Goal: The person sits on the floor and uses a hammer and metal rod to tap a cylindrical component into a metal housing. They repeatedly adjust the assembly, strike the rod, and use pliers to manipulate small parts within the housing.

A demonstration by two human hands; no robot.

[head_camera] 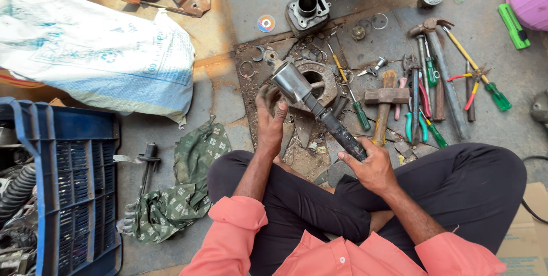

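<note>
On the oily workshop floor, I sit cross-legged, my right hand point(370, 164) clamped around the grimy black tube point(337, 130) while my left hand point(271, 117) cups its shiny metal cup point(291, 82) end, fingers loosely curled, steadying it above the round iron plate point(322, 79).

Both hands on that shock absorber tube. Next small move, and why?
Probably steady the shiny upper end with the left hand and twist the grimy lower shaft with the right hand. The shock absorber is held tilted in the air, one hand at each end, above the round metal plate, with the hammer lying untouched beside it.
</note>
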